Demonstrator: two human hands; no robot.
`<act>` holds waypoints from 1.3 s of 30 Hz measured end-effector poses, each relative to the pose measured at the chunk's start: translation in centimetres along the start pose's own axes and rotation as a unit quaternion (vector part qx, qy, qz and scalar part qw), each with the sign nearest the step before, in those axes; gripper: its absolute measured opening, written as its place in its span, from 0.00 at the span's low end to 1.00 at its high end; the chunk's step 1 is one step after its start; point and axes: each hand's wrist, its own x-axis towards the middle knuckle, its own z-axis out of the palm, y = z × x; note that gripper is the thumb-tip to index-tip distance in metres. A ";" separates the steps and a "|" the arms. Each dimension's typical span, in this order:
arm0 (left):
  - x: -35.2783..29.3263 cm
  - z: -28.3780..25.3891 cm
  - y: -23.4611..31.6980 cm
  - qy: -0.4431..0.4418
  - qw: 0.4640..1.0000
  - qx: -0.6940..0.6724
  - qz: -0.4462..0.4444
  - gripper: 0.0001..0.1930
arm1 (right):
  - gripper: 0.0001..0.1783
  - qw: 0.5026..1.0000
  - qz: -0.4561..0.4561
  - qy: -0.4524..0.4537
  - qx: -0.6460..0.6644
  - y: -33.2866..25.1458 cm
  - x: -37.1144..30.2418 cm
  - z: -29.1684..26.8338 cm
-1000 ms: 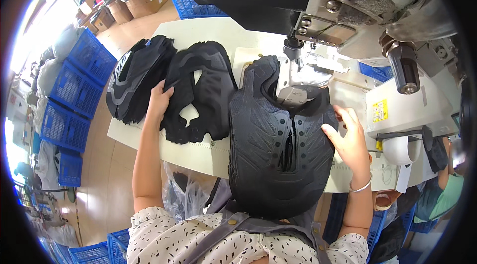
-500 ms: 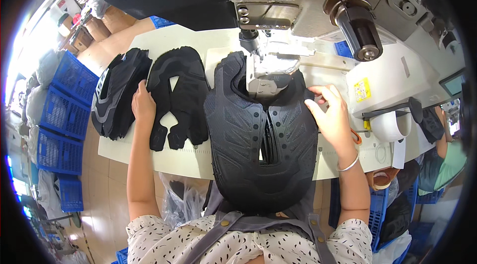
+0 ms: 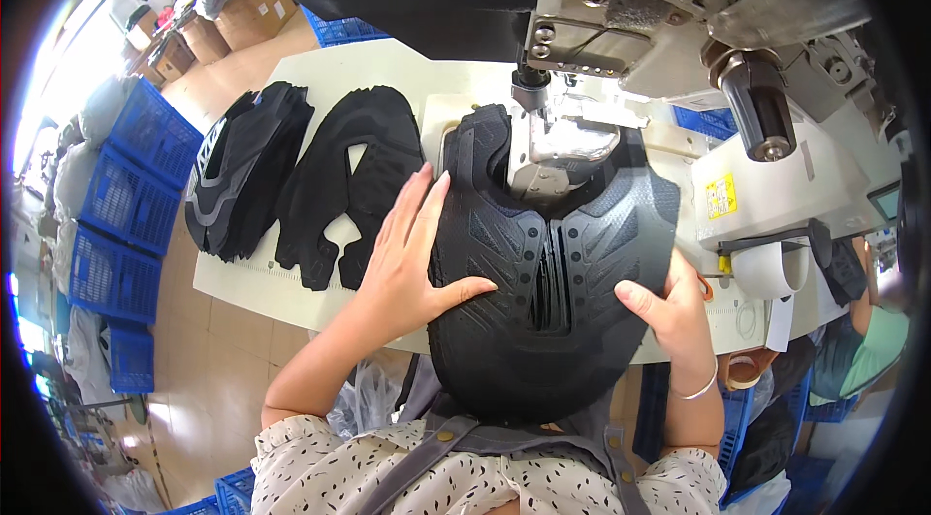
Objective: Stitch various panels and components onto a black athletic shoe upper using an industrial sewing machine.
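Observation:
Black shoe uppers [image 3: 543,374], which look stacked, lie in front of me with the toe end toward my body and a lacing slit up the middle. Their collar end surrounds the metal post of a sewing machine [image 3: 567,142]. My left hand [image 3: 402,263] rests against their left side, fingers stretched out and thumb lying on the surface. At the right edge my right hand [image 3: 674,306] grips the shoe uppers, thumb on top and the other fingers hidden behind the edge. Left of these lie more flat black shoe uppers [image 3: 383,127], not touched by either hand.
A pile of black and grey shoe pieces [image 3: 238,176] stands at the far left of the white table [image 3: 233,277]. Overhead hangs the machine head [image 3: 630,1]. Blue crates [image 3: 116,224] line the left side. At right are a white cup-shaped part [image 3: 771,273] and another person's green garment [image 3: 878,355].
My left hand has left the flat uppers and come right onto the front ones. My right hand has moved lower and taken their right edge. The view has shifted slightly.

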 end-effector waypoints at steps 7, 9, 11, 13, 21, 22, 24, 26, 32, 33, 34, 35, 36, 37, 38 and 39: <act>-1.9 -1.9 0.1 -0.230 0.805 -0.520 -0.168 0.23 | 0.17 0.974 0.062 0.052 0.210 -1.9 1.2 0.4; -1.4 -1.2 1.1 -0.329 0.677 -0.643 -0.142 0.27 | 0.17 0.951 0.060 0.019 0.303 -1.5 1.7 0.9; -0.7 -0.3 4.9 -0.130 0.625 -0.735 -0.229 0.23 | 0.16 0.939 0.064 -0.006 0.339 -1.6 2.0 1.7; 0.7 -0.4 4.8 -0.106 0.602 -0.745 -0.267 0.19 | 0.14 0.938 0.072 0.015 0.338 -1.7 2.1 1.9; 2.8 -0.5 3.8 -0.016 0.660 -0.718 -0.220 0.14 | 0.12 0.956 0.049 0.095 0.273 -2.1 4.0 1.7; 3.1 -0.4 3.9 -0.017 0.695 -0.690 -0.202 0.14 | 0.12 0.955 0.050 0.093 0.277 -2.3 4.1 1.5; 3.8 -0.2 4.0 -0.017 0.744 -0.648 -0.159 0.13 | 0.18 0.965 0.042 0.077 0.246 -2.1 4.0 1.0; 3.8 0.2 4.0 -0.009 0.776 -0.615 -0.139 0.13 | 0.20 0.973 0.012 0.069 0.219 -1.7 3.4 1.2; 3.9 0.3 3.8 -0.022 0.805 -0.577 -0.138 0.12 | 0.24 0.984 -0.026 0.073 0.158 -1.5 2.1 1.2; 3.9 0.3 3.9 -0.020 0.785 -0.605 -0.133 0.12 | 0.24 0.985 -0.024 0.070 0.157 -1.4 2.0 1.1; 3.9 0.3 3.9 -0.020 0.785 -0.605 -0.133 0.12 | 0.23 0.985 -0.022 0.068 0.156 -1.4 2.0 1.0; 4.0 0.3 3.9 -0.013 0.794 -0.594 -0.132 0.12 | 0.23 0.985 -0.022 0.069 0.156 -1.4 1.9 1.1; 4.0 0.3 4.0 -0.005 0.802 -0.582 -0.132 0.11 | 0.23 0.985 -0.030 0.077 0.152 -1.5 1.7 1.2; 4.1 0.3 4.1 -0.005 0.802 -0.583 -0.131 0.11 | 0.22 0.985 -0.038 0.085 0.148 -1.5 1.4 1.3; 4.0 0.4 4.4 0.024 0.797 -0.585 -0.146 0.08 | 0.22 0.985 -0.038 0.084 0.148 -1.4 1.1 1.2; 3.9 0.4 4.6 0.053 0.792 -0.587 -0.161 0.06 | 0.21 0.989 -0.039 0.078 0.123 -1.3 0.7 1.0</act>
